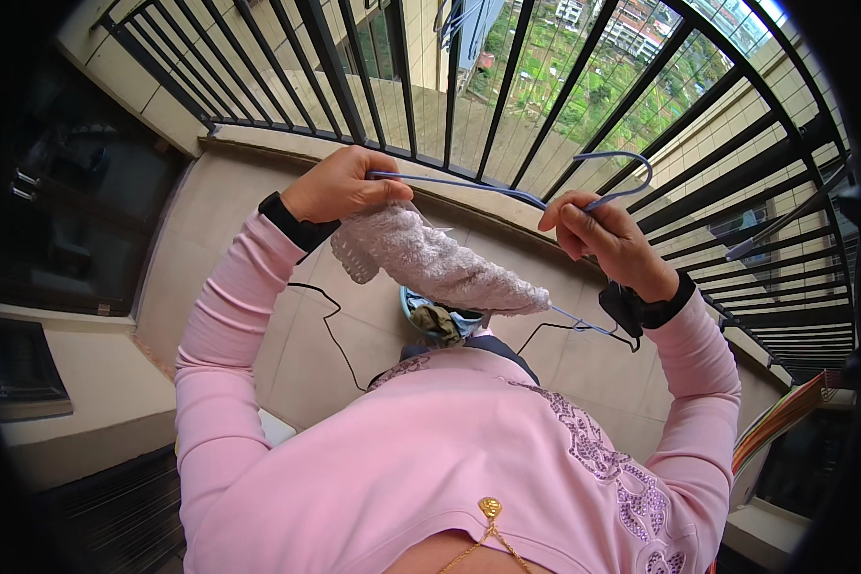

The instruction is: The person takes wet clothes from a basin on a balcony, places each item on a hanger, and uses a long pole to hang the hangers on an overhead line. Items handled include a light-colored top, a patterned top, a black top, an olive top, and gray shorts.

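A blue wire clothes hanger point(469, 182) is stretched sideways between my two hands, its hook curving out above the right one. My left hand point(344, 187) is closed around the hanger's left end, next to the top edge of a fluffy pale grey cloth point(440, 263). My right hand point(607, 239) pinches the hanger just below its hook, thumb against the fingers. The cloth hangs over the hanger's lower bar and slants down to the right; a bit of blue wire sticks out past its right end. Whether my left fingers also grip the cloth is hidden.
On the tiled floor point(210, 239) below, a light blue basin point(407, 304) holds several crumpled clothes. Thin black wire shapes point(335, 306) show on both sides of my body. A black metal railing point(354, 86) curves along the balcony's far and right sides. A dark glass door point(67, 191) stands left.
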Demonstrator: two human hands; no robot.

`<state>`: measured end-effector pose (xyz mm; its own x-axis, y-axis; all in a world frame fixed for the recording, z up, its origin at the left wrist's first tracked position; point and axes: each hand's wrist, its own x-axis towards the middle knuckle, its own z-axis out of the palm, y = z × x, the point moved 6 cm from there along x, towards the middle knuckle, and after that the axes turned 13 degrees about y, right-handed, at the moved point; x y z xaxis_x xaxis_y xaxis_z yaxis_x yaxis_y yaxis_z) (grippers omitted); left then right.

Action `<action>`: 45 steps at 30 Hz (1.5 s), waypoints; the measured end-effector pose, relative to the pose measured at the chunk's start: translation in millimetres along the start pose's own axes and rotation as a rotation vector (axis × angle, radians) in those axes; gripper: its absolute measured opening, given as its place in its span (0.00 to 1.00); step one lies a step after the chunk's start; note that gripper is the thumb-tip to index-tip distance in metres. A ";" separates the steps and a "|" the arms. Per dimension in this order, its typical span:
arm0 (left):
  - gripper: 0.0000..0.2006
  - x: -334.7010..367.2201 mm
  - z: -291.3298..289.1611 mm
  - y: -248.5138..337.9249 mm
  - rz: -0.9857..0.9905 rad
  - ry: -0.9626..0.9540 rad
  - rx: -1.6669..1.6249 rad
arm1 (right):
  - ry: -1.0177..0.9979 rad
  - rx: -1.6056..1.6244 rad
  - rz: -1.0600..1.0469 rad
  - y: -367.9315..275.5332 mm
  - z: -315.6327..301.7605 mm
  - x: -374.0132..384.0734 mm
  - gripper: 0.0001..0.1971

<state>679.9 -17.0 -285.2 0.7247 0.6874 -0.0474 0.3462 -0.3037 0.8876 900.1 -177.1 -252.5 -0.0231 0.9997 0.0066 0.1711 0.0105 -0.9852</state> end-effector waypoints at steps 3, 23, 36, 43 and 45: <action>0.11 -5.3 4.4 -6.9 -0.012 0.101 -0.256 | 0.337 -0.078 -0.168 2.9 -33.4 11.9 0.14; 0.14 -51.3 -23.1 8.8 0.165 0.474 -0.579 | 0.734 -0.062 -0.061 167.4 -32.3 70.0 0.18; 0.15 -74.2 -34.5 -31.9 0.136 0.404 -0.447 | 0.731 -0.200 -0.198 26.1 -83.9 79.7 0.10; 0.16 -80.3 -51.2 -18.3 0.266 0.344 -0.614 | 1.019 -0.757 -0.588 -5.2 -69.8 60.8 0.22; 0.16 -78.9 -51.9 -21.2 0.215 0.279 -0.658 | 1.107 -1.218 -0.730 -14.4 -66.5 54.2 0.26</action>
<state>584.5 -30.5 -276.5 0.5274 0.8261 0.1986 -0.2781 -0.0530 0.9591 961.8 -121.7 -226.6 0.0955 0.3303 0.9390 0.9933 -0.0926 -0.0685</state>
